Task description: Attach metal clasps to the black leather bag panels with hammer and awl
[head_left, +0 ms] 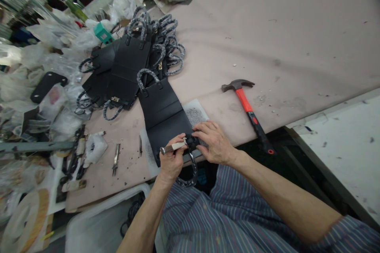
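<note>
Head view, black panel (164, 107), near end apparently under both hands (217, 143)

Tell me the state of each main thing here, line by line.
Left hand: closed around pale tool
Right hand: touching black bag piece's near end
Black bag piece: unfolded, handles attached
Hammer: lying unheld, handle overhanging table edge
Other bag pieces: piled, overlapping
White bin: open-topped
</note>
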A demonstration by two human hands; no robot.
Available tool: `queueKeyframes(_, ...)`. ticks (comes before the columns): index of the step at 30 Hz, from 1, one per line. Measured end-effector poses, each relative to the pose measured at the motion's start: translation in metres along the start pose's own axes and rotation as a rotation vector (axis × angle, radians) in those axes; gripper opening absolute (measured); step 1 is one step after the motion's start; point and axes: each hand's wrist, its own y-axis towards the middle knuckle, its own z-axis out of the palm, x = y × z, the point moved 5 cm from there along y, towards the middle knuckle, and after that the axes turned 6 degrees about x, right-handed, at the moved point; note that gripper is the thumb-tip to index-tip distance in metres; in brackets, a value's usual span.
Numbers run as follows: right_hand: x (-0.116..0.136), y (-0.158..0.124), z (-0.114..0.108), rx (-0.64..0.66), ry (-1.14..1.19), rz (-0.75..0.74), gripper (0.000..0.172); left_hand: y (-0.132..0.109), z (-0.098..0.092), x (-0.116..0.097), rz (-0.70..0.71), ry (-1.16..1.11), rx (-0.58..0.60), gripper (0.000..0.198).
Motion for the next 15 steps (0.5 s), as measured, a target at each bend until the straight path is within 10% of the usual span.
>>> queueKeyframes(15, 0.0005, 0.0000, 0.0007, 0.006, -0.010, 0.001, 0.040, 0.0096, 0.0044, -0.0038, 0.136, 0.058, 0.094, 0.014)
